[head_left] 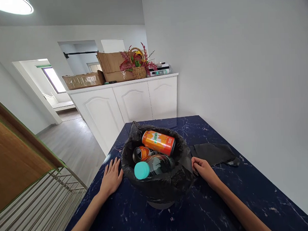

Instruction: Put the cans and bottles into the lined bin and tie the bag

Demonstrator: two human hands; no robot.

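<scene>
1. Standing on the dark blue tabletop (147, 220), between the two hands: a container (161, 205) mostly hidden by the black bag (159, 189) lining it, with only a pale base showing underneath.
2. Piled inside the black bag, near rim height: an orange can (158, 142) aslant on top toward the far right, a second can (140, 154) with its end facing left, and nearest, a bottle (159, 165) on its side, turquoise cap (142, 170) leftward.
3. Just left of the bag, close to the table's left edge: the left hand (112, 176), released, palm down, fingers spread flat; too near the bag to tell whether touching.
4. At the bag's right side: the right hand (201, 169), fingers curled in, pinching the bag's edge.
5. Right behind that hand, flat on the table: a folded black sheet (213, 153), taking up space toward the right edge.
6. To the right, hemming in that edge: a plain grey wall (230, 75).
7. To the left, past a slanting edge: open drop to the floor (79, 141), with a metal rack (33, 207) and wooden panel (21, 153) nearer.
8. Beyond the far edge, blocking forward: a white cabinet (137, 101), topped with cardboard boxes (84, 80) and a flower basket (139, 72).
9. Toward the near side, between the forearms: more marbled tabletop.
</scene>
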